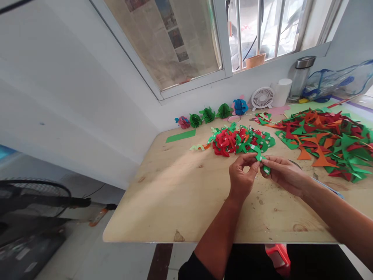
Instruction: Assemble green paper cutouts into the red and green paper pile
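Between my two hands is a wavy green paper cutout (pixel 258 154) with small white patches on it. My left hand (pixel 244 171) pinches its left side between thumb and fingertips. The fingers of my right hand (pixel 281 173) are closed on its lower right end. Just beyond my hands lies a heap of red and green curved paper cutouts (pixel 230 140), many with white patches. Part of a dark, rounded object shows behind my right hand, and a blue-grey tool (pixel 329 188) lies partly hidden under my right forearm.
Red, green and orange paper scraps (pixel 323 140) are piled on the right of the wooden table (pixel 169 194). Along the wall stand several folded paper figures (pixel 208 114), a small white fan (pixel 262 98), a white cylinder (pixel 282 92) and a glass bottle (pixel 301 79). A green paper strip (pixel 180 136) lies at left.
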### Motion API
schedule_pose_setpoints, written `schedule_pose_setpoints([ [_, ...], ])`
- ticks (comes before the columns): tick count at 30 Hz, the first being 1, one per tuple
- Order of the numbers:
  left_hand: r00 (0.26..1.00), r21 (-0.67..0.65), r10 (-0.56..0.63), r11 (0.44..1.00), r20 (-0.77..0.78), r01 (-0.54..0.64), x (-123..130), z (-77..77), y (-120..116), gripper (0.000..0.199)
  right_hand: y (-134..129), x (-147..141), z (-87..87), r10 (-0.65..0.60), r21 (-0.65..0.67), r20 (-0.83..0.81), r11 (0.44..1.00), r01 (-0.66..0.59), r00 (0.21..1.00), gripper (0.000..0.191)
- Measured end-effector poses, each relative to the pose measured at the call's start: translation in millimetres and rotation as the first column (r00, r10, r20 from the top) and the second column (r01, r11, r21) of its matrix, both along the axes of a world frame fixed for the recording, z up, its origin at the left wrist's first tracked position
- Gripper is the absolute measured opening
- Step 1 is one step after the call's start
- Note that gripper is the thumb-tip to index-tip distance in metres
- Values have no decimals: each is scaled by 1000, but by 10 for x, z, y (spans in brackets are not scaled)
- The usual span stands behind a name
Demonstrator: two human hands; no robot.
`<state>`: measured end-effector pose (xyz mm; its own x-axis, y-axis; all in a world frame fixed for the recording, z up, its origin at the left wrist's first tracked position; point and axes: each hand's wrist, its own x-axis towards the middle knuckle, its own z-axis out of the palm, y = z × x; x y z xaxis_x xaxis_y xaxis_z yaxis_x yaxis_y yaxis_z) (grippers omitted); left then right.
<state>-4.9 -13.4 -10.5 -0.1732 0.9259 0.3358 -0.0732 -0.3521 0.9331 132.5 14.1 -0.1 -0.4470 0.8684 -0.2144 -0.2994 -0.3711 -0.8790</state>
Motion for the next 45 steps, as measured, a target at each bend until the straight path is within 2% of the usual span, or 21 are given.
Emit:
schedule_pose_setpoints([
  [12,998,-27,-18,999,56,20,10,-21,9,29,12,-2,-11,-42,116,134,993,27,990,32],
  [23,998,-55,5,999,61,-2,12,-47,16,23,4,-16,-9,-67,180,176,983,35,982,36],
  [32,999,-80,39,996,13,-38,-1,-54,23,19,10,-44,-32,-203,329,252,938,113,946,38],
  [39,989,-133,-4,991,149,24,20,-41,40,25,-12,-53,-18,-276,440,282,888,131,919,37],
  [45,962,-198,-10,978,272,66,27,44,36,23,-1,-29,-71,-292,522,349,850,74,890,29],
])
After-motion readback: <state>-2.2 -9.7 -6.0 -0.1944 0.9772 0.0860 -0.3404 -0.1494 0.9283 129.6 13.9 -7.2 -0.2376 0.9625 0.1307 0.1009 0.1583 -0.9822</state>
